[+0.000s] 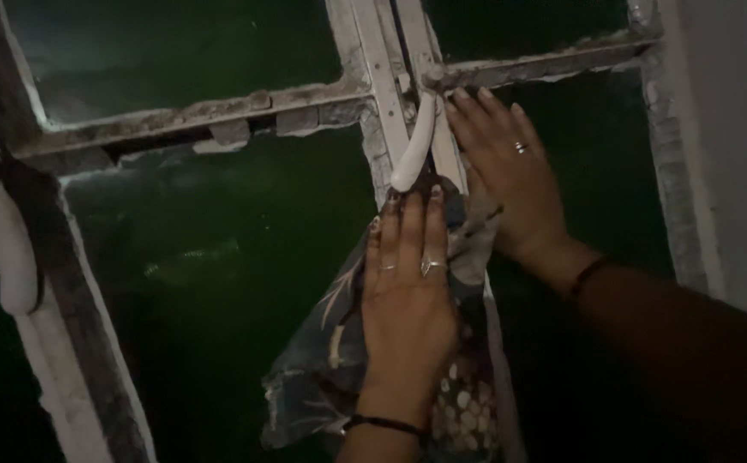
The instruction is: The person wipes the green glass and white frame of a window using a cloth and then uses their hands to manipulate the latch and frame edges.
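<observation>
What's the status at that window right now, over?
Left hand flat, pressing patterned cloth against the central window bar. Right hand flat on the frame beside it. White handle hangs just above the cloth.

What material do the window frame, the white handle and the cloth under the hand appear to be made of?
Window frame: probably painted wood, since the white paint is chipped and flaking.
White handle: smooth and slightly glossy, perhaps plastic or painted metal.
Cloth: soft woven fabric, dark with a pale floral print, hanging in folds under the left hand.
</observation>
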